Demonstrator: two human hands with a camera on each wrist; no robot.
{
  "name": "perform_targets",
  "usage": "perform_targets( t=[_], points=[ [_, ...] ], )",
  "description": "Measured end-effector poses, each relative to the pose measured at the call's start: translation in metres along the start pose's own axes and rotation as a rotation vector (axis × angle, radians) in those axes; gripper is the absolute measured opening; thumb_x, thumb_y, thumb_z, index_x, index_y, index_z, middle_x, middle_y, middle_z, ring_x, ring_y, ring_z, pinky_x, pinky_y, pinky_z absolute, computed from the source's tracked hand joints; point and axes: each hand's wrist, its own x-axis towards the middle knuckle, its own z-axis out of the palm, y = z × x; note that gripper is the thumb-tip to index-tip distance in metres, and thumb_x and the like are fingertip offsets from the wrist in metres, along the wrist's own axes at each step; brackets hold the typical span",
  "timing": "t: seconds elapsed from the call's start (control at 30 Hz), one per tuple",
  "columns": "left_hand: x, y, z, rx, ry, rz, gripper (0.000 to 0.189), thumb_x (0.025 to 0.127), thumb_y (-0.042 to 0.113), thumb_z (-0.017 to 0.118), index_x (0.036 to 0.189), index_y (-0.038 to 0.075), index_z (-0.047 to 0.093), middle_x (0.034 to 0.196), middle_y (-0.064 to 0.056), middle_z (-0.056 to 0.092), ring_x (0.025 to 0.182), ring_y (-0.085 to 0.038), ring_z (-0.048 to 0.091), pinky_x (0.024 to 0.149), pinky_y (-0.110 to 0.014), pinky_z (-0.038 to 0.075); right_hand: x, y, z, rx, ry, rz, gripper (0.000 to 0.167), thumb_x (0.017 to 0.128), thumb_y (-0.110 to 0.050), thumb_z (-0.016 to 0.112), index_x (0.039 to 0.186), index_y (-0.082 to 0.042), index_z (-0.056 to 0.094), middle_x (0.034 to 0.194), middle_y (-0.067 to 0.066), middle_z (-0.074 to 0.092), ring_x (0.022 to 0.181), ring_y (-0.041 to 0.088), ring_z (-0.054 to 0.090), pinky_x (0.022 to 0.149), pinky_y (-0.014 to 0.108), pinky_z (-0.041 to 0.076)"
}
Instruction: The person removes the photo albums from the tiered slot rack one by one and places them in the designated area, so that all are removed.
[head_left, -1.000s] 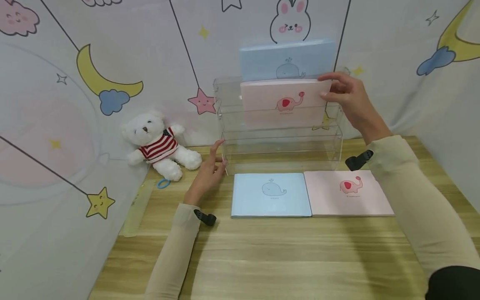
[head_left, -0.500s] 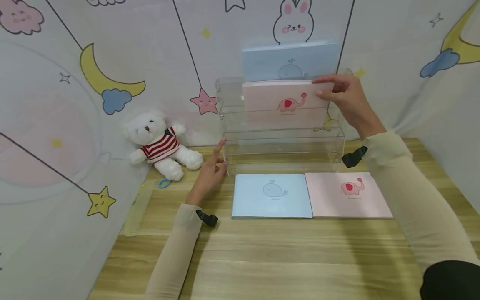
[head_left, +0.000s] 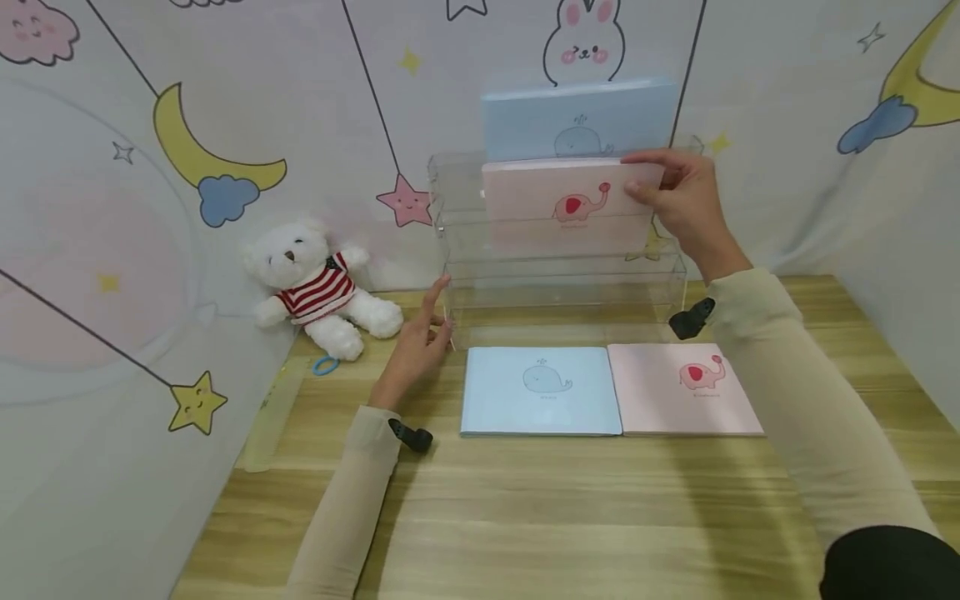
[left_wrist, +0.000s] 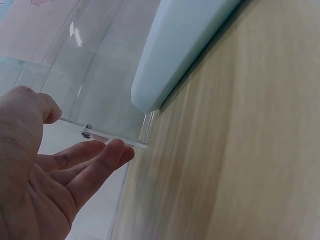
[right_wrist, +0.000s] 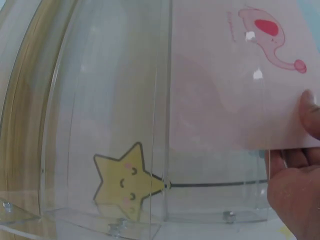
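A pink elephant notebook (head_left: 517,196) stands upright in a clear acrylic rack (head_left: 570,296), in front of a blue whale notebook (head_left: 517,121) that rises higher. My right hand (head_left: 682,196) pinches the pink notebook at its upper right corner, thumb on the cover and a finger along the top edge. In the right wrist view, the thumb (right_wrist: 309,115) lies on the cover near the elephant's trunk. My left hand (head_left: 416,346) touches the rack's left side with loosely bent fingers. The left wrist view shows the fingertips (left_wrist: 117,147) against the clear side panel.
On the wooden table (head_left: 540,517), another blue whale notebook (head_left: 495,408) and a pink elephant notebook (head_left: 656,408) lie side by side before the rack. A white teddy bear (head_left: 333,337), a blue ring (head_left: 326,366) and a yellowish translucent strip (head_left: 270,429) are on the left.
My right hand has slid a little left along the pink notebook's top edge, its thumb now closer to the elephant. The left hand stays at the rack's side; the notebooks show no clear movement.
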Motion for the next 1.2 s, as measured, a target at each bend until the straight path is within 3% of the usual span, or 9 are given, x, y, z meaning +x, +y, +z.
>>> perform_targets(
  t=[0.13, 0.3, 0.47, 1.2],
  points=[
    [-0.001, 0.001, -0.001, -0.016, -0.006, -0.008, 0.074, 0.114, 0.019, 0.050, 0.169, 0.052, 0.013, 0.109, -0.021, 0.077, 0.073, -0.030, 0.078, 0.072, -0.040, 0.059, -0.002, -0.003, -0.001, -0.038, 0.005, 0.033, 0.031, 0.095, -0.009, 0.082, 0.126, -0.015, 0.081, 0.099, -0.017, 0.076, 0.078, 0.011, 0.060, 0.071, 0.015, 0.052],
    [0.000, 0.001, 0.000, -0.030, -0.004, -0.006, 0.074, 0.114, 0.019, 0.050, 0.169, 0.053, 0.013, 0.107, -0.020, 0.077, 0.071, -0.031, 0.077, 0.071, -0.039, 0.057, -0.002, -0.006, -0.007, -0.032, -0.085, 0.064, 0.038, 0.095, -0.013, 0.083, 0.133, -0.015, 0.078, 0.108, -0.014, 0.077, 0.092, 0.011, 0.071, 0.081, 0.016, 0.058],
    [-0.001, 0.000, 0.000, -0.024, -0.001, -0.006, 0.075, 0.114, 0.017, 0.051, 0.169, 0.052, 0.014, 0.103, -0.021, 0.077, 0.068, -0.032, 0.075, 0.069, -0.038, 0.055, -0.002, -0.007, -0.008, -0.015, -0.131, 0.093, 0.041, 0.094, -0.015, 0.085, 0.134, -0.015, 0.077, 0.112, -0.013, 0.078, 0.097, 0.011, 0.072, 0.084, 0.017, 0.057],
    [0.001, -0.002, -0.001, -0.010, 0.007, -0.011, 0.073, 0.114, 0.023, 0.051, 0.168, 0.055, 0.015, 0.109, -0.019, 0.078, 0.071, -0.027, 0.076, 0.072, -0.037, 0.056, -0.002, -0.003, 0.004, 0.002, 0.011, 0.009, 0.032, 0.090, -0.010, 0.087, 0.122, -0.010, 0.082, 0.100, -0.013, 0.080, 0.080, 0.008, 0.071, 0.074, 0.016, 0.058]
  ],
)
